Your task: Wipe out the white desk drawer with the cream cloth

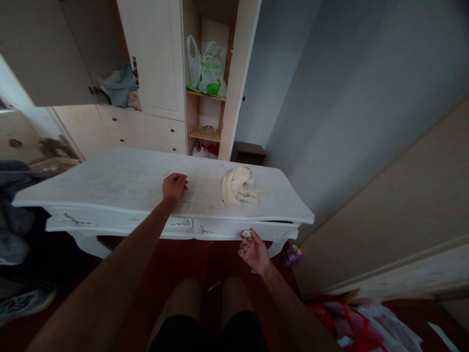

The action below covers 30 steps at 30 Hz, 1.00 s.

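My left hand (175,186) rests on the top of a white desk (128,168), its fingers loosely curled and nothing visible in them. At the desk's front, my right hand (255,250) has its thumb and fingers closed on the pale drawer handle (246,233). The drawer (223,231) carries dark branch patterns, and a dark gap shows along its top at the right. Between and beyond both hands, a crumpled cream cloth (238,187) lies on the desktop.
Behind the desk stands a white wardrobe (157,58) with open doors and a plastic bag (212,73) on a shelf. A small colourful box (292,254) is by the right desk leg. Red and clear bags (362,325) lie at lower right; a shoe (27,305) is at lower left.
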Available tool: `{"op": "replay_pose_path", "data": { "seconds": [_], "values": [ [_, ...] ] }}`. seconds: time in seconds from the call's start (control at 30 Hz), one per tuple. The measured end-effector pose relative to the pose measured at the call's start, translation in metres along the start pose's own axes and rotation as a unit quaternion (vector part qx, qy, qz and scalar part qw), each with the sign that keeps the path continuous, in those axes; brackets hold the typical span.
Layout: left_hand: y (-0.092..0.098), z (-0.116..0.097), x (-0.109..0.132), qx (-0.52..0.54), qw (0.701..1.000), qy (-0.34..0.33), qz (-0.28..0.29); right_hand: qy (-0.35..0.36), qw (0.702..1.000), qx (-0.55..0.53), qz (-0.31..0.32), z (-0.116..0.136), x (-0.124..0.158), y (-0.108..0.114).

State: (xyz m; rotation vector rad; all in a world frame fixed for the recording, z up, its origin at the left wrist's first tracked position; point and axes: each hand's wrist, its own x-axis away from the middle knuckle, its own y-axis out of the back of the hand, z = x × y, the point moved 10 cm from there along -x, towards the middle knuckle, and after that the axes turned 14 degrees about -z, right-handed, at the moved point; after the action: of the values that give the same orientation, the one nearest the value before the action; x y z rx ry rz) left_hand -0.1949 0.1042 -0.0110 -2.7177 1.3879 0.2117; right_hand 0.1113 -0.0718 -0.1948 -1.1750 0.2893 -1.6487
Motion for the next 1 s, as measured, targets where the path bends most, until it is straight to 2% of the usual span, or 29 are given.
{"op": "replay_pose_path", "data": {
  "seconds": [0.17, 0.4, 0.6, 0.8, 1.0],
  "values": [
    [0.001, -0.001, 0.001, 0.006, 1.000, -0.001, -0.002, 0.007, 1.000, -0.013, 0.000, -0.013, 0.024, 0.010],
    [0.002, -0.002, 0.003, 0.008, 1.000, 0.003, -0.006, 0.024, 1.000, -0.002, 0.000, -0.036, 0.074, 0.034],
    [0.003, -0.004, 0.006, -0.005, 1.000, -0.002, -0.004, 0.011, 1.000, 0.011, 0.014, -0.061, 0.113, 0.047],
    [0.002, -0.006, 0.006, -0.007, 1.000, -0.001, -0.005, 0.004, 1.000, -0.016, -0.002, -0.080, 0.135, 0.059],
    [0.002, -0.005, 0.006, -0.008, 1.000, 0.005, -0.006, 0.013, 0.999, -0.038, -0.010, -0.089, 0.143, 0.078]
  ]
}}
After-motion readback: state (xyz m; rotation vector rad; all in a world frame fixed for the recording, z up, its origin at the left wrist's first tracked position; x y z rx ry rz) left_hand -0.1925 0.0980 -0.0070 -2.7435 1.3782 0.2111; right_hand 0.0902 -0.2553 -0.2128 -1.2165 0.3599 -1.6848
